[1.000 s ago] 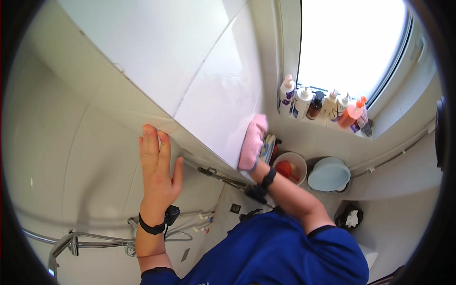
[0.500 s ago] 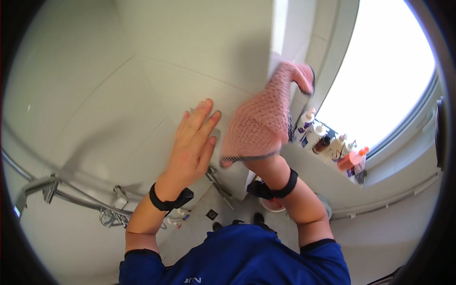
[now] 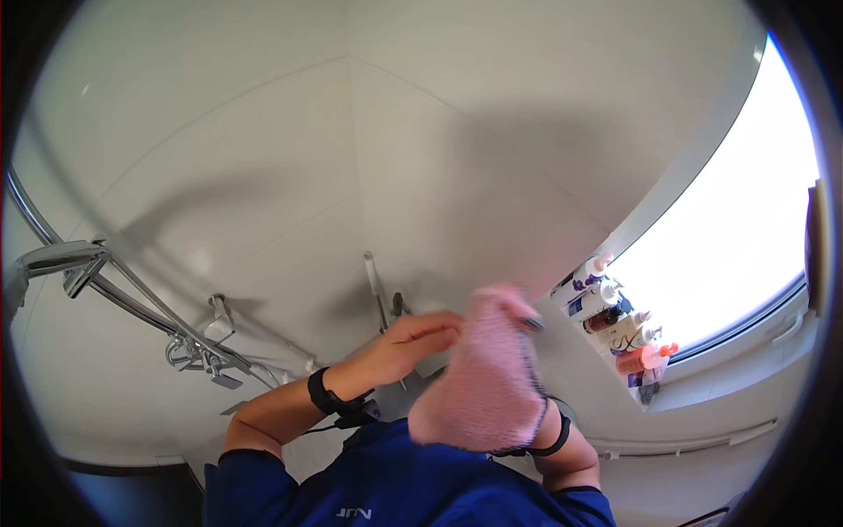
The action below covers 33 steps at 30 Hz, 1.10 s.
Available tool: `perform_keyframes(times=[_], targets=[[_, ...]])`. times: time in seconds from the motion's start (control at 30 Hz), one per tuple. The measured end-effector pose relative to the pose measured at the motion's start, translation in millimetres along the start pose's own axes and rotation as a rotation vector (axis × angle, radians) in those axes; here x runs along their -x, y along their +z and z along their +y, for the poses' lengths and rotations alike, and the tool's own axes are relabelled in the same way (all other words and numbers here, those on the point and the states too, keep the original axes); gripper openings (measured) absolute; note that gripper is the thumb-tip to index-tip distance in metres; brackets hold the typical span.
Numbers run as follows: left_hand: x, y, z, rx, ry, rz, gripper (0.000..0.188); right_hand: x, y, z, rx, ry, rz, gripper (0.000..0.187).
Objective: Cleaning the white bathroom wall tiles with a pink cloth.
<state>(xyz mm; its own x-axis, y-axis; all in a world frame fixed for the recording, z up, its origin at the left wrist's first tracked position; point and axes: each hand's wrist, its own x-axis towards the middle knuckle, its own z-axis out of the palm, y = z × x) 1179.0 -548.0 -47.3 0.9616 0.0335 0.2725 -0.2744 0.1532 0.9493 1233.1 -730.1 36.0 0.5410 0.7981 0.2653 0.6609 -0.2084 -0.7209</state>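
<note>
A pink textured cloth (image 3: 488, 386) with a dark edging drapes over my right hand, hiding its fingers; the black-banded right forearm (image 3: 566, 465) comes out from behind it. It is held close in front of my chest, away from the wall, and its upper end is bunched and slightly blurred. My left hand (image 3: 411, 344) reaches across from the left with bent fingers drawn together at the cloth's upper left edge. The fingertips meet the cloth there and are partly hidden. A black band circles the left wrist too.
Pale tiled walls (image 3: 263, 132) meet in a corner ahead. Several pump bottles (image 3: 606, 316) line the window sill at right. A shower hose, chrome rail and mixer (image 3: 206, 356) occupy the left. A rail (image 3: 685, 448) runs along the lower right wall.
My right hand has come down from the wall toward my chest with the pink cloth. My left hand has moved down and right to the cloth, its fingers drawn in. The view has shifted.
</note>
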Motion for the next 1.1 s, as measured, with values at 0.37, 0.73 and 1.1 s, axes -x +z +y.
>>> perform_keyframes(times=[0.37, 0.73, 1.1], targets=[[4, -20, 5, -0.312, 0.046, 0.232, 0.069, 1, -5, -9, 0.196, -0.592, -0.037, 0.023], [-176, 19, 87, -1.074, 1.017, 0.650, 0.059, 27, -30, 40, 0.208, -0.240, 0.664, 0.030], [-106, 30, -33, -1.244, 1.205, 0.057, 0.042, 39, -16, 68, 0.233, -0.037, 0.564, 0.052]])
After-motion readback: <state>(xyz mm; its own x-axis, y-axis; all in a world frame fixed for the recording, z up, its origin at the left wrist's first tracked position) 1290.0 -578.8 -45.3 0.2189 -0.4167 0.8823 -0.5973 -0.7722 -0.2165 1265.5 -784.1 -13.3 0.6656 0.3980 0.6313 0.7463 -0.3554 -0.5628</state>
